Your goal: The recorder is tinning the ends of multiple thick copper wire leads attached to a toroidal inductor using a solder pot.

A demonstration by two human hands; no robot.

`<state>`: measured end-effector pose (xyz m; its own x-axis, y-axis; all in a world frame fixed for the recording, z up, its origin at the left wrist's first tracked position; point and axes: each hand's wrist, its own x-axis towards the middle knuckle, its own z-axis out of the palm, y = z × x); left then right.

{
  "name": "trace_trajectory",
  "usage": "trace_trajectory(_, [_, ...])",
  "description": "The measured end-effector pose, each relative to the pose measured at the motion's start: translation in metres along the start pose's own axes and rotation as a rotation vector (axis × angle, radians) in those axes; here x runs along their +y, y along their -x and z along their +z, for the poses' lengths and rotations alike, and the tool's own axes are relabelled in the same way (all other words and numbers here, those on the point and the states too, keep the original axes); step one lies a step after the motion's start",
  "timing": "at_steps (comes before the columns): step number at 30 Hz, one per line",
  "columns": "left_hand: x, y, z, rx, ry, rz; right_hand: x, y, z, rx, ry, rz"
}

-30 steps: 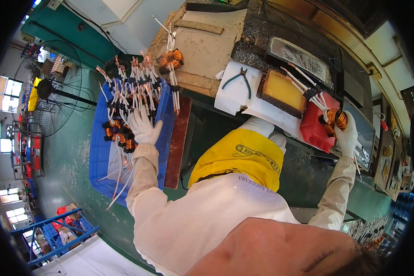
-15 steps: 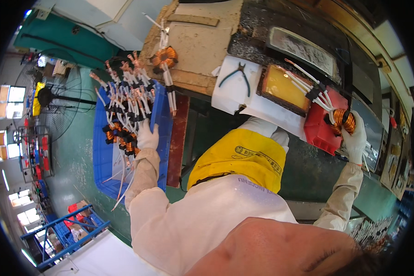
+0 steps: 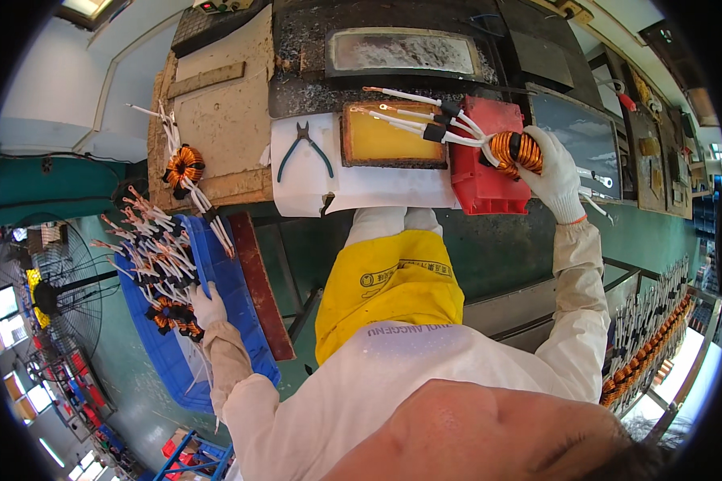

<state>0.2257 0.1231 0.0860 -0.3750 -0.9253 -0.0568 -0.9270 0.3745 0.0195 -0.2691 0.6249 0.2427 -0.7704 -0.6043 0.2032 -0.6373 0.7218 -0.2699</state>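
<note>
My gloved right hand point(image 3: 555, 172) is closed around a copper-wound toroidal coil point(image 3: 512, 152). White sleeved leads extend left from this coil, over the red bin point(image 3: 489, 192) and a yellow slab in a dark tray point(image 3: 393, 138). My gloved left hand point(image 3: 208, 306) reaches into the blue bin point(image 3: 245, 321), against a bunch of coils point(image 3: 172, 314) with white leads and bare copper ends. Its fingers look bent, and what they hold is partly hidden. Another toroidal coil point(image 3: 184, 164) lies on the bench's left edge, its leads hanging toward the bin.
Green-handled cutters point(image 3: 303, 152) lie on white paper point(image 3: 297, 192). Behind is a framed grey plate point(image 3: 401, 52). A brown board edge point(image 3: 261, 289) stands beside the blue bin. At right is a rack of coils point(image 3: 646, 345); at left, a fan point(image 3: 48, 297).
The view has turned, shifting the bench leftward in the picture. My right hand still holds the coil, its leads now more level over the yellow slab. My left hand stays in the blue bin.
</note>
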Motion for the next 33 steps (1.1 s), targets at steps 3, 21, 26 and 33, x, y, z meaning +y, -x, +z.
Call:
trace_trajectory(3, [-0.01,0.003,0.006,0.026,0.011,0.007,0.0,-0.003,0.001,-0.022,0.004,-0.009])
trace_trajectory(21, [0.312,0.063,-0.047,0.474,0.678,1.25,0.0,0.016,0.007,0.116,-0.043,0.082])
trace_trajectory(26, [0.441,0.107,-0.071,0.631,0.658,1.367,0.001,0.013,0.013,0.133,-0.038,0.057])
trace_trajectory(33, [0.489,0.094,-0.054,0.851,0.665,1.299,0.003,0.016,0.012,0.125,-0.053,0.058])
